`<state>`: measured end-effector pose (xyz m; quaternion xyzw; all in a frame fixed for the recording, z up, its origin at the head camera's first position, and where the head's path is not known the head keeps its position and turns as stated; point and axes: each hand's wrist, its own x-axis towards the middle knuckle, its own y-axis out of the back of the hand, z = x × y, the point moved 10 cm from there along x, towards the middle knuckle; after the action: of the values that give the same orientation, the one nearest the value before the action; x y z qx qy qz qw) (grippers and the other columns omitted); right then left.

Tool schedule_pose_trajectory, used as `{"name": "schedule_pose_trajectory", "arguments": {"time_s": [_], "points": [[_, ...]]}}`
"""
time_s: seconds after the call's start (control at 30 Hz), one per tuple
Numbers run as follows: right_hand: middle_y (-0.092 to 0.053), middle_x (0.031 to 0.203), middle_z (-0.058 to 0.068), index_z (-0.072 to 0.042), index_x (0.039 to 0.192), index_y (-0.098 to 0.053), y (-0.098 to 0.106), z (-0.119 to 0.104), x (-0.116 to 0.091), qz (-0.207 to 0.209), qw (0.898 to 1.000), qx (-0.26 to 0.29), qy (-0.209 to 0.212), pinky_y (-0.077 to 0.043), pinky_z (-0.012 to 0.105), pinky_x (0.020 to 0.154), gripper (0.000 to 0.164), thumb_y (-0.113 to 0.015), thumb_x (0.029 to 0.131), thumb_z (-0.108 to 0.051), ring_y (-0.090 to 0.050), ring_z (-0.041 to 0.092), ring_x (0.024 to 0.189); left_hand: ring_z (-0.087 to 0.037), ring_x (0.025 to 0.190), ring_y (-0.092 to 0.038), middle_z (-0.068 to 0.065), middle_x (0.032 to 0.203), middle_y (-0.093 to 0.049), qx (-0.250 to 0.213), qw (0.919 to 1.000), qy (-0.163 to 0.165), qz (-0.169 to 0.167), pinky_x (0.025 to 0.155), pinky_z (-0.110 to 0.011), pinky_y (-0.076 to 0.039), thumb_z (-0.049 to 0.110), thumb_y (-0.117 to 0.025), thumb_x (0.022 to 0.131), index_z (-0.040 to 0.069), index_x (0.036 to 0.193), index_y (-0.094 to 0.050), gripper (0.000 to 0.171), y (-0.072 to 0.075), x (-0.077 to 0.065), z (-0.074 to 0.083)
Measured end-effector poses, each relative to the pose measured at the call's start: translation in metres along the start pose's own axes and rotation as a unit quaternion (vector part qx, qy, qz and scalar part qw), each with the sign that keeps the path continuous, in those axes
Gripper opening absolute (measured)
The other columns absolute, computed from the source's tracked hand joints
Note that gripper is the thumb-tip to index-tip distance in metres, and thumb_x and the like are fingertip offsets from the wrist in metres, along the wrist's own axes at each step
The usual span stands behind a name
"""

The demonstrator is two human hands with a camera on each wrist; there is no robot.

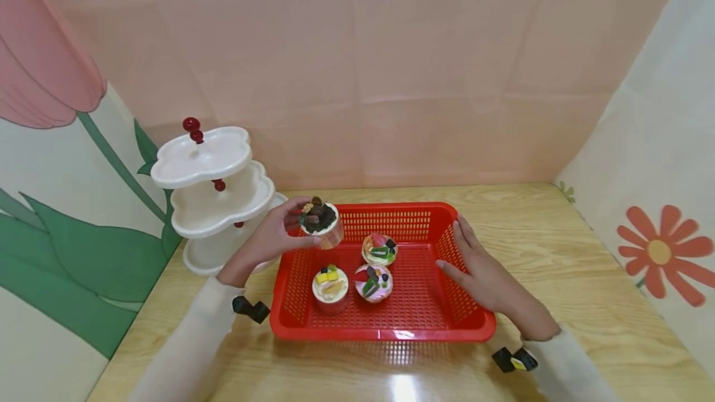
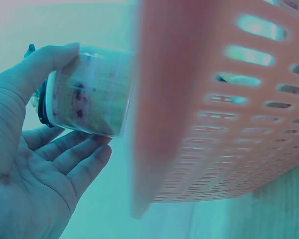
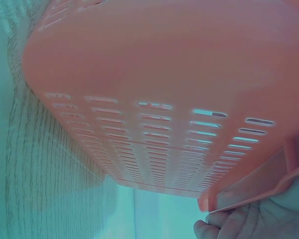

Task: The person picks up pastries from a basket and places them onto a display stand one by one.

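My left hand holds a cupcake in a clear cup over the left end of the red basket. Dark crumbs and brown pieces top it. In the left wrist view, the thumb lies on one side of the cupcake and the fingers on the other. My right hand rests on the basket's right rim, fingers extended along it and thumb over the inside. Three more cupcakes sit in the basket: a yellow-topped one, a pink-creamed one and a strawberry-topped one.
A white three-tier stand with scalloped plates and red knobs stands left of the basket, close to my left hand. The wooden table meets a pink backdrop behind. Flower-printed walls flank both sides.
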<state>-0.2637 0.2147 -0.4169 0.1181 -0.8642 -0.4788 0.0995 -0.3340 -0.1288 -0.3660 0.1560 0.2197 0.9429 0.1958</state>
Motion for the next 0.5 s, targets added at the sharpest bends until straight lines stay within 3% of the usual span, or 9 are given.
{"name": "schedule_pose_trajectory", "arguments": {"time_s": [0.37,0.5], "points": [[0.011,0.169,0.015,0.001,0.16,-0.003,0.002,-0.001,0.0,-0.001,1.0,0.01,-0.001,-0.048,0.065,0.093,0.092,-0.055,0.103,-0.048,-0.023,0.057,0.144,-0.031,0.118,-0.063,-0.015,0.135,-0.061,-0.02,0.9997,0.001,0.011,0.103,-0.046,-0.049,0.011,-0.088,0.08,0.005,0.144,-0.049,0.075,0.025,-0.013,0.013],[0.012,0.169,0.015,0.001,0.16,-0.002,0.002,-0.001,0.0,-0.001,1.0,0.009,0.001,-0.048,0.065,0.094,0.091,-0.055,0.103,-0.047,-0.023,0.056,0.144,-0.026,0.114,-0.064,-0.014,0.132,-0.062,-0.044,0.9989,-0.006,0.012,0.099,-0.035,-0.052,0.007,-0.085,0.081,0.003,0.143,-0.049,0.072,0.04,-0.019,0.017]]}}
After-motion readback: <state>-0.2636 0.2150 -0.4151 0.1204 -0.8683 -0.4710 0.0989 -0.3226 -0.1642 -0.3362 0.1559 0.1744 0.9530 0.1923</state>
